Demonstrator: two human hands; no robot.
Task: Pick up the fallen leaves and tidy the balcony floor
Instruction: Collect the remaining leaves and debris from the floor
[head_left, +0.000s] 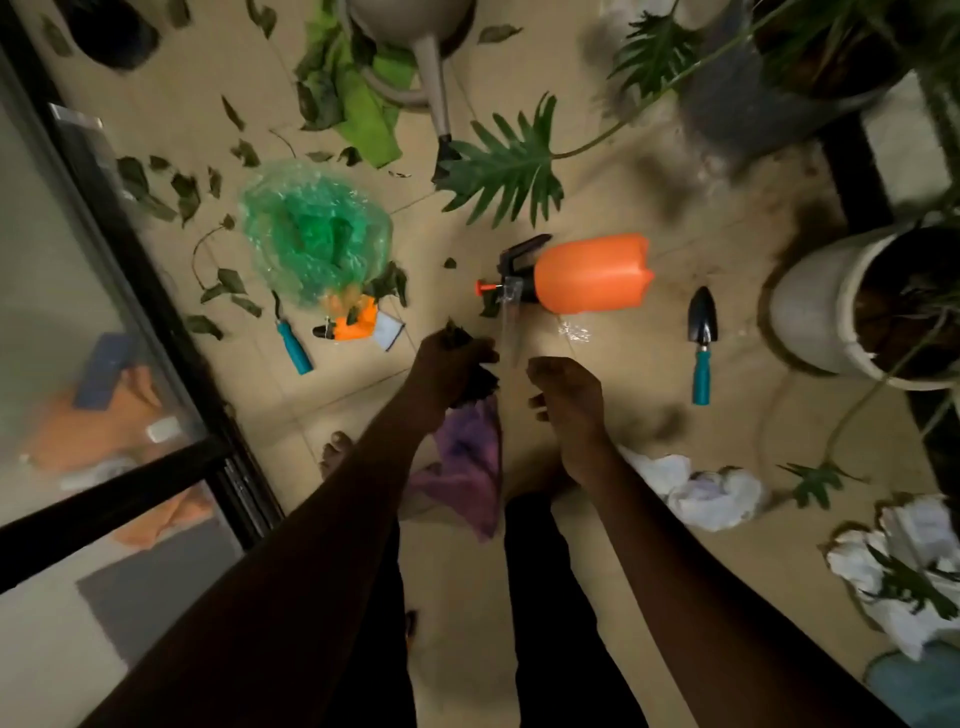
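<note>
My left hand (447, 364) grips a bunch of dark fallen leaves (475, 387) just above a purple plastic bag (470, 467) that hangs below it. My right hand (569, 400) hovers beside it with its fingers loosely curled and holds nothing that I can make out. Several more dark leaves (182, 192) lie scattered over the beige floor tiles at the left, and more fallen leaves (228, 288) rest beside a crumpled green plastic bag (314, 231).
An orange spray bottle (582, 273) lies on its side ahead. A teal-handled trowel (702, 343) lies at the right, another teal-handled tool (293, 343) at the left. A watering can (431, 67), green cloth (358, 104), potted plants (841, 296), white crumpled bags (711, 496) and a glass door (104, 312) surround me.
</note>
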